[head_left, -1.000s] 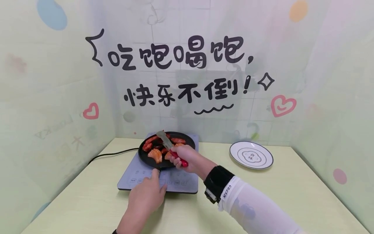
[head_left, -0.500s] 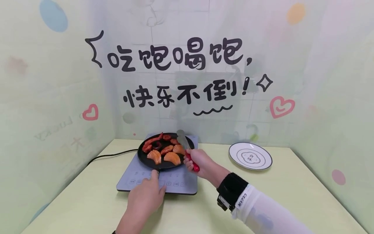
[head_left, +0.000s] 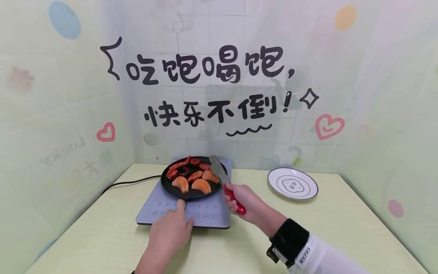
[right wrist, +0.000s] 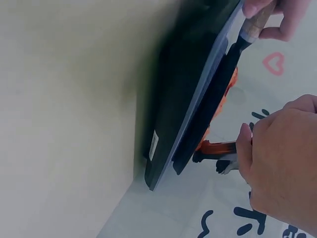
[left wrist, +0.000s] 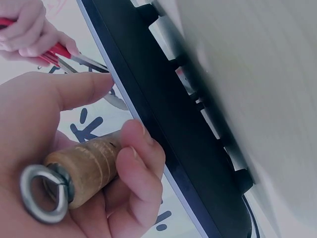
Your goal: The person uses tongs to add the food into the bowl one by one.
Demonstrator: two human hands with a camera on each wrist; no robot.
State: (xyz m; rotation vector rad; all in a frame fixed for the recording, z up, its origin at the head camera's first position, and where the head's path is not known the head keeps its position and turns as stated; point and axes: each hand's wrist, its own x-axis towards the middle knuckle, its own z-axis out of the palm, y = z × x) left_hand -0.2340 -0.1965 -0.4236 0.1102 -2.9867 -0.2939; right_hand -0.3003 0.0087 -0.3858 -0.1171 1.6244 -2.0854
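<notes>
My left hand [head_left: 170, 230] grips the frying pan's wooden handle [left wrist: 86, 168], its fingers curled round it in the left wrist view. The round black frying pan [head_left: 216, 188] sits on an induction cooker [head_left: 150, 219]. Several salmon pieces [head_left: 201, 186] lie at its near and right side. Darker red pieces of food [head_left: 178, 165] lie further back. My right hand [head_left: 248, 203] holds metal tongs [head_left: 221, 174] by their red handles. The tongs reach over the pan's right edge; whether their tips touch anything is unclear. The right wrist view shows the pan from the side.
A white plate [head_left: 292, 183] with a dark rim and printed characters stands to the right on the pale table [head_left: 328, 228]. A black cable [head_left: 133, 180] runs left from behind the cooker. Walls with printed lettering [head_left: 219, 110] enclose the back and sides.
My right hand has drawn the tongs from the pan's middle to its right edge and back towards me, uncovering the salmon. The left hand has stayed on the handle.
</notes>
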